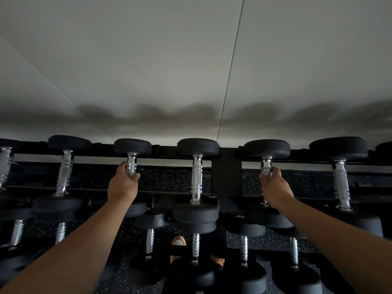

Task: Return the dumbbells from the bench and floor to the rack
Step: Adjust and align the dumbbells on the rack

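A black dumbbell rack (226, 175) runs across the view against a pale wall. My left hand (123, 183) is closed around the chrome handle of a black round-headed dumbbell (132, 146) lying on the top tier. My right hand (274, 185) grips the handle of another dumbbell (266, 148) on the same tier, right of the rack's upright post. Both dumbbells rest with their far heads on the back rail; their near heads are hidden behind my wrists.
Between my hands lies a third dumbbell (197, 177); more fill the top tier at left (65, 170) and right (340, 179). A lower tier holds several dumbbells (196, 245). Speckled black floor (131, 230) and my orange-and-white shoes (178, 241) show beneath.
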